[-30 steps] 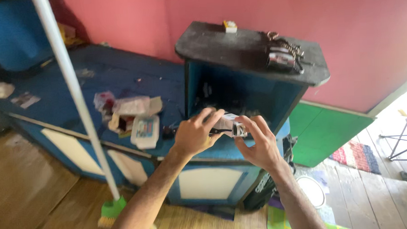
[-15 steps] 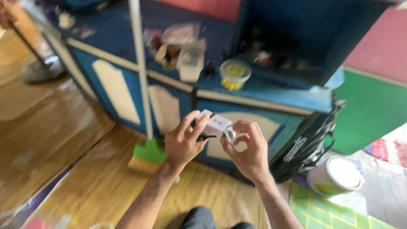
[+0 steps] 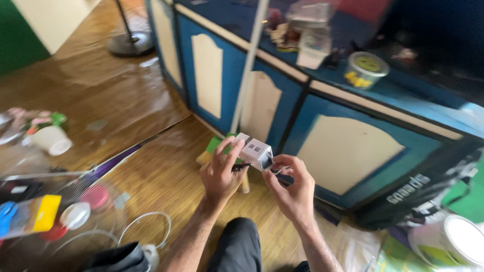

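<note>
A small white box [image 3: 253,150] is held up in front of me between both hands, above my knee. My left hand [image 3: 221,174] grips its left side with thumb and fingers. My right hand [image 3: 292,185] pinches its lower right end, where a small dark piece [image 3: 280,176] sticks out; I cannot tell what that piece is. Behind the hands stands a blue cabinet [image 3: 339,143] with cream door panels.
A broom with a white handle [image 3: 249,71] and green head leans on the cabinet. A round tub with a yellow lid [image 3: 366,68] and packets sit on the cabinet top. Clutter, a white cup [image 3: 50,140] and a white cable lie on the wooden floor at left. A white bucket [image 3: 456,241] stands at lower right.
The view has swung down and left, from the cabinet's upper shelf to the floor. Both hands came away from the shelf and lowered, keeping hold of the white box.
</note>
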